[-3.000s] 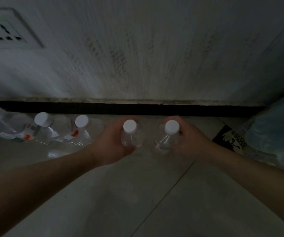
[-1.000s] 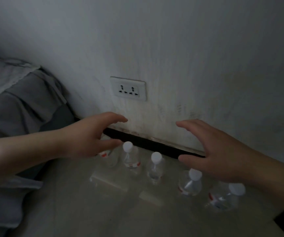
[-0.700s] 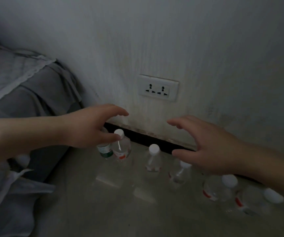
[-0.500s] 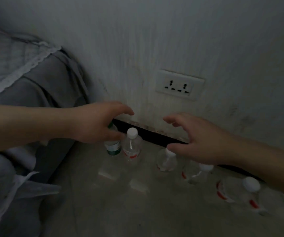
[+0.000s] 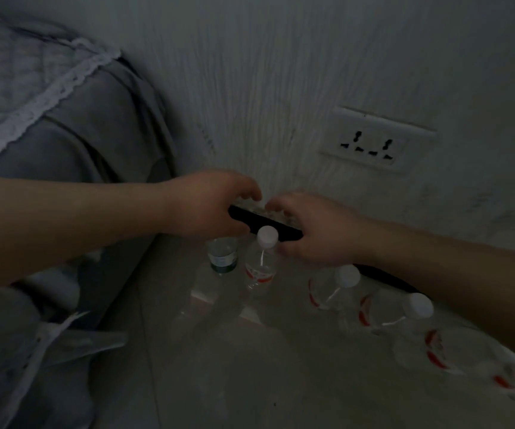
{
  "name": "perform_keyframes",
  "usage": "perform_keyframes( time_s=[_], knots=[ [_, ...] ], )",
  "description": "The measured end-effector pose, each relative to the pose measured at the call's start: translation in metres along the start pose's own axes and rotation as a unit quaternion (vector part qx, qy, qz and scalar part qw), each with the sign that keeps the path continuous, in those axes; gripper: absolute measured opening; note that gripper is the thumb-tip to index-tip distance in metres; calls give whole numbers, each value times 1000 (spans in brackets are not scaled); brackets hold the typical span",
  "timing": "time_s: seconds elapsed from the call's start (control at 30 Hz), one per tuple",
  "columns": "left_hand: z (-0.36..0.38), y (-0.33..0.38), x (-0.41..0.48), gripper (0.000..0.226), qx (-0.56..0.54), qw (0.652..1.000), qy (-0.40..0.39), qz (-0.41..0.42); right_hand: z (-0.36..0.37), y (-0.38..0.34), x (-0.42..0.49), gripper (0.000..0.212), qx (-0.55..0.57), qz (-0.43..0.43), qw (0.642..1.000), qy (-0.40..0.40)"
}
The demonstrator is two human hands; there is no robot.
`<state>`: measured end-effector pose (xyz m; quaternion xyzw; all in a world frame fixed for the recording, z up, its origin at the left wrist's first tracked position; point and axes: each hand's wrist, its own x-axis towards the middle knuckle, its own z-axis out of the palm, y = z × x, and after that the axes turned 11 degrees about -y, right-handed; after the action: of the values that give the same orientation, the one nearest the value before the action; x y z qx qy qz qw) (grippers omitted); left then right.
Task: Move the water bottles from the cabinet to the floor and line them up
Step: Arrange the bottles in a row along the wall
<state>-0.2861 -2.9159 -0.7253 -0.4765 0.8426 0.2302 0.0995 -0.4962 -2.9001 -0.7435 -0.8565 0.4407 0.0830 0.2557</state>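
Ok, bottles are already down on the floor [image 5: 219,360], standing in a row along the black skirting [image 5: 247,218] under the wall socket [image 5: 377,144]. Row runs from the grey sofa [image 5: 95,134] end off to the right, where it blurs out. Left grip [image 5: 206,209] hangs over the green-label bottle [image 5: 222,258] at the sofa end; fingers curved and spread, nothing pinched between them, skirting shows through the gap. That bottle's cap is hidden under the palm, so can't tell if there's contact. Right grip [image 5: 315,233] same shape, empty, thumb just beside the white cap of the red-label bottle [image 5: 261,270] next along. Those two bottles stand nearly touching; the next capped bottle [image 5: 347,276] stands apart, so spacing is uneven. My read: transfer looks done for these, this is the lining-up step, with both hands bracketing the left pair to nudge them square to the wall. Risk: tall, narrow-based bottles, easy to tip one into its neighbours. No cabinet in view.
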Motion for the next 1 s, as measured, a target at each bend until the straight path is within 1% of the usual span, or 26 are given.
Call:
perform_keyframes(
  time_s=[0.13, 0.27, 0.33, 0.4, 0.5, 0.63, 0.7, 0.87, 1.0],
  knots=[
    [6, -6, 4, 50, 36, 999, 4, -37, 11, 11, 16, 53, 11, -10, 1000, 7],
    [16, -18, 5, 44, 79, 991, 8, -104, 15, 14, 22, 58, 12, -29, 999, 1],
    [19, -23, 4, 44, 88, 987, 17, -132, 15, 13, 24, 56, 10, -40, 999, 2],
    [20, -25, 4, 48, 79, 986, 27, -144, 15, 12, 24, 51, 11, -48, 999, 5],
    [24, -26, 7, 46, 45, 987, 52, -143, 19, 11, 26, 39, 9, -58, 998, 7],
    [35, -23, 15, 32, 3, 989, 88, -119, 30, 11, 26, 26, 50, -48, 997, 38],
    [38, -20, 19, 31, -15, 989, 96, -112, 35, 12, 27, 23, 58, -46, 996, 45],
    [40, -18, 22, 29, -49, 990, 83, -103, 38, 15, 31, 21, 87, -38, 994, 59],
    [35, -20, 22, 30, -48, 991, 64, -107, 34, 15, 33, 18, 110, -30, 991, 63]
  ],
)
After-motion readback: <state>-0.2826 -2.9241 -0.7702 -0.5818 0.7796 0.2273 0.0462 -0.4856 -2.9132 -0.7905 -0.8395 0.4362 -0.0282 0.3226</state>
